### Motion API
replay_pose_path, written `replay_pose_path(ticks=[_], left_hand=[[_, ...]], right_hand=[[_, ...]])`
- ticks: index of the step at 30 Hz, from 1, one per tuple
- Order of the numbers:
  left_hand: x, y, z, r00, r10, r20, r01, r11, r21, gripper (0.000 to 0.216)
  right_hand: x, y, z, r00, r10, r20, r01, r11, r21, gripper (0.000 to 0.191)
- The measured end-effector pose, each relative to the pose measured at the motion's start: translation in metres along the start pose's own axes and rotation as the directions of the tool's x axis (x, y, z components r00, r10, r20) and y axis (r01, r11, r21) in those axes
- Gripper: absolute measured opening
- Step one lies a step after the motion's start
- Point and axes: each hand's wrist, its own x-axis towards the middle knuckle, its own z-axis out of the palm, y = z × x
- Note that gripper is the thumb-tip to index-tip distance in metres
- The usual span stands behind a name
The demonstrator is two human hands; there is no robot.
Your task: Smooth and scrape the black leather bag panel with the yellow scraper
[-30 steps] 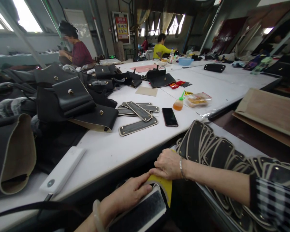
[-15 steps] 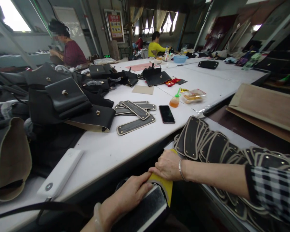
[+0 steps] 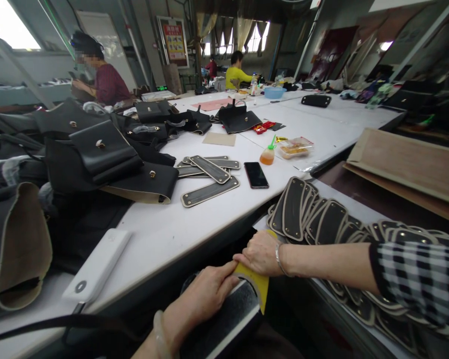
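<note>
A yellow sheet (image 3: 261, 285) with a curved inner edge lies against the end of a dark, boxy piece (image 3: 239, 304) with a pale strip along it, low in the middle. My right hand (image 3: 260, 253) is closed in a fist over the yellow sheet's upper part. Resting along the near side of the dark piece, my left hand (image 3: 211, 291) grips its edge. Its thumb lies on top and its fingertips meet the right hand; some fingers are hidden. Beside my right forearm, black strips with pale borders and metal studs (image 3: 294, 209) are heaped.
Black bags (image 3: 108, 154) crowd the left of the white table (image 3: 160, 234). A white device (image 3: 97, 264), loose studded strips (image 3: 209, 192), a phone (image 3: 256, 174), a glue bottle (image 3: 267, 156) and a plastic food tray (image 3: 295, 147) lie there. Co-workers (image 3: 110, 82) sit farther back.
The camera view has shifted slightly. Both hands keep their hold, and the yellow sheet and dark piece stay nearly in place.
</note>
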Motion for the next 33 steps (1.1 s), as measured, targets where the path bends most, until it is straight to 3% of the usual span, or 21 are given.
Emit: replay_pose_path(ticks=[10,16,22,25,29,31,33], left_hand=[[-0.005,-0.002,0.003,1.0,-0.019,0.01,0.019,0.999,0.036,0.035],[-0.008,0.0,0.002,1.0,-0.008,0.017,0.009,1.0,-0.027,0.041],[0.006,-0.011,0.003,0.996,-0.085,0.023,0.086,0.993,-0.082,0.042],[0.008,-0.014,0.004,0.991,-0.134,0.024,0.135,0.984,-0.116,0.04],[0.007,-0.009,0.003,0.987,-0.159,0.03,0.162,0.978,-0.132,0.036],[0.007,-0.006,0.002,0.983,-0.181,0.03,0.183,0.975,-0.123,0.035],[0.008,-0.003,0.002,0.978,-0.204,0.034,0.206,0.973,-0.106,0.036]], right_hand=[[-0.014,-0.021,0.015,0.993,0.115,-0.028,-0.114,0.993,0.031,0.062],[-0.024,-0.036,0.02,0.983,0.177,-0.055,-0.173,0.982,0.078,0.065],[-0.038,-0.031,0.039,0.972,0.222,-0.079,-0.184,0.925,0.333,0.066],[-0.047,-0.018,0.053,0.955,0.291,-0.049,-0.206,0.774,0.599,0.071],[-0.052,-0.004,0.065,0.939,0.323,0.117,-0.247,0.4,0.882,0.076],[-0.052,-0.005,0.065,0.945,0.282,0.165,-0.235,0.237,0.943,0.082],[-0.048,-0.009,0.064,0.958,0.214,0.192,-0.2,0.017,0.98,0.084]])
